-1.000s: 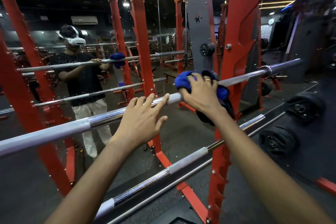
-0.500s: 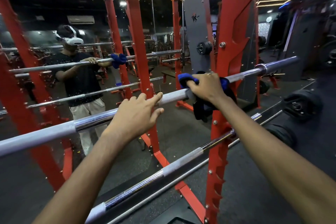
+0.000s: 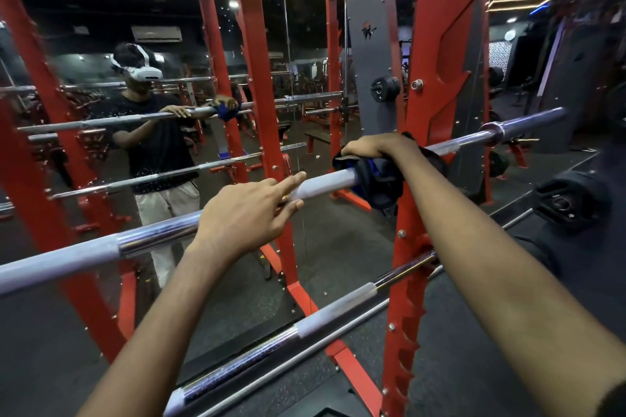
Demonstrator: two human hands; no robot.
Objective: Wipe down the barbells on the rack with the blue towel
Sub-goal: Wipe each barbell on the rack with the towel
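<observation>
A steel barbell (image 3: 325,181) lies across the red rack (image 3: 426,112), running from lower left to upper right. My right hand (image 3: 372,145) grips the blue towel (image 3: 376,179), which is wrapped round this bar just left of the rack's right upright. The towel's dark loose end hangs below the bar. My left hand (image 3: 247,213) rests on the same bar further left, fingers straight and stretched along it. A second barbell (image 3: 305,328) sits lower on the rack, near my forearms.
A wall mirror (image 3: 169,132) behind the rack reflects a person with a white headset and the bars. Black weight plates (image 3: 572,203) stand on the floor at the right. A grey machine panel (image 3: 372,54) rises behind the right upright.
My right hand has rolled over the top of the bar with the towel, so less blue shows. My left hand has stayed on the bar. The view has shifted slightly.
</observation>
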